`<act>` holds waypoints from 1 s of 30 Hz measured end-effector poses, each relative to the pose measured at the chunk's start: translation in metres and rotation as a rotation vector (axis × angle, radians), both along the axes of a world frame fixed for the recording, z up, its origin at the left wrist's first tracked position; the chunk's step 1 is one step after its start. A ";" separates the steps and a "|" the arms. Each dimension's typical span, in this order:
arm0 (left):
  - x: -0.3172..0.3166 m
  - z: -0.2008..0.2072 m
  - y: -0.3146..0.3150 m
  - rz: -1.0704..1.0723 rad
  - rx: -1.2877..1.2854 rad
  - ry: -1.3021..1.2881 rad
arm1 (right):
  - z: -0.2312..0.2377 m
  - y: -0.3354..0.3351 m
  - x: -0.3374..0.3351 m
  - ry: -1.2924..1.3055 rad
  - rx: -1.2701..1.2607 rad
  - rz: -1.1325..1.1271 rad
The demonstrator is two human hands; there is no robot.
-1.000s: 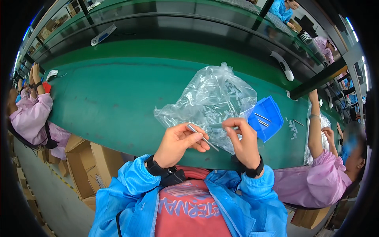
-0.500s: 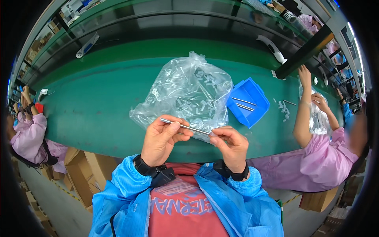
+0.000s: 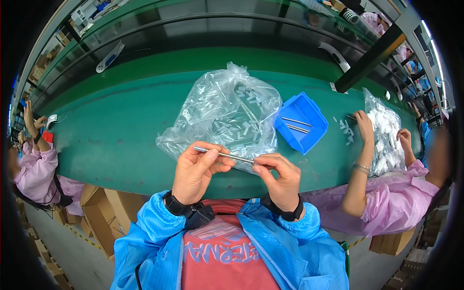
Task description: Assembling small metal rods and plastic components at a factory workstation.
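Note:
A thin silvery metal rod [image 3: 234, 156], which looks threaded along part of its length, spans both my hands above the table's near edge. My left hand [image 3: 194, 173] is closed on the rod's left part, thumb on top. With thumb and fingertips, my right hand [image 3: 282, 180] pinches its right end; whether a small clear piece sits there is hidden by the fingers. Just beyond lies a clear plastic bag [image 3: 191, 118] with many short translucent tubes [image 3: 223, 131] in it. To its right stands a blue bin [image 3: 313, 146] with several similar rods [image 3: 296, 121] inside.
The green table [image 3: 106, 140] runs across the view. Loose translucent tubes [image 3: 346, 129] lie right of the bin. A co-worker in pink [image 3: 386, 198] handles a bag of white pieces [image 3: 384, 135]. Another person in pink [image 3: 36, 169] is at the left. Cardboard boxes [image 3: 99, 217] stand below.
My hands keep the rod almost in place; the right fingers have shifted slightly left along its end. The co-worker at the right has lowered an arm toward the table beside the bag.

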State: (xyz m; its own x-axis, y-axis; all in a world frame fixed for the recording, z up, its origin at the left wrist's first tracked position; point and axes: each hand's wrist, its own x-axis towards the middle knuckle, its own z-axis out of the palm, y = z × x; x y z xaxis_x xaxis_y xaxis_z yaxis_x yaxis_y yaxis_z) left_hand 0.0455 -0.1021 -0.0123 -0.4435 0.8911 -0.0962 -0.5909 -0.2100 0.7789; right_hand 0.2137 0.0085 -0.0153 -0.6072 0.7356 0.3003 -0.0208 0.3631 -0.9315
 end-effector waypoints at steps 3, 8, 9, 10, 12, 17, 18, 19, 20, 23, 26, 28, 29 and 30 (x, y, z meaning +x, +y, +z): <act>-0.001 -0.001 -0.001 0.001 0.002 -0.007 | -0.007 -0.002 0.000 0.109 -0.295 0.028; -0.003 -0.003 -0.002 -0.003 -0.008 -0.042 | 0.004 0.001 0.000 0.133 -0.431 0.085; -0.002 -0.003 -0.003 -0.006 -0.002 -0.059 | 0.004 0.001 0.000 0.145 -0.462 0.089; -0.002 -0.003 -0.003 -0.009 0.005 -0.076 | 0.005 0.001 0.000 0.157 -0.494 0.093; -0.002 -0.004 -0.003 -0.019 0.006 -0.085 | 0.004 0.001 0.000 0.189 -0.550 0.088; 0.001 -0.003 -0.002 -0.016 -0.025 -0.079 | -0.020 0.003 0.004 0.241 -0.528 0.033; 0.002 -0.002 -0.001 -0.018 -0.039 -0.075 | -0.021 0.003 0.004 0.293 -0.596 0.034; 0.003 -0.001 -0.001 -0.019 -0.053 -0.071 | -0.022 0.002 0.004 0.346 -0.664 0.034; 0.004 -0.001 -0.001 -0.021 -0.067 -0.068 | -0.022 0.001 0.004 0.398 -0.731 0.035; 0.006 -0.003 -0.002 -0.031 -0.056 -0.084 | -0.020 -0.004 0.004 0.385 -0.706 0.000; 0.008 -0.003 -0.001 -0.046 -0.058 -0.081 | -0.015 -0.006 0.004 0.392 -0.659 -0.017; 0.008 -0.002 -0.001 -0.044 -0.055 -0.084 | -0.014 -0.006 0.005 0.365 -0.626 -0.020; 0.009 -0.002 -0.001 -0.043 -0.053 -0.086 | -0.014 -0.006 0.006 0.351 -0.610 -0.021; 0.009 -0.002 -0.001 -0.041 -0.055 -0.085 | -0.014 -0.006 0.007 0.331 -0.578 -0.028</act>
State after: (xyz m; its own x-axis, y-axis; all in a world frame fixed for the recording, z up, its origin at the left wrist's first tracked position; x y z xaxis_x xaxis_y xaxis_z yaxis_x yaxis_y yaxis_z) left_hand 0.0545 -0.1035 -0.0139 -0.3945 0.9009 -0.1810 -0.6626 -0.1424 0.7353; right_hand 0.2205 0.0024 -0.0293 -0.5295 0.8481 0.0200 -0.3367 -0.1884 -0.9226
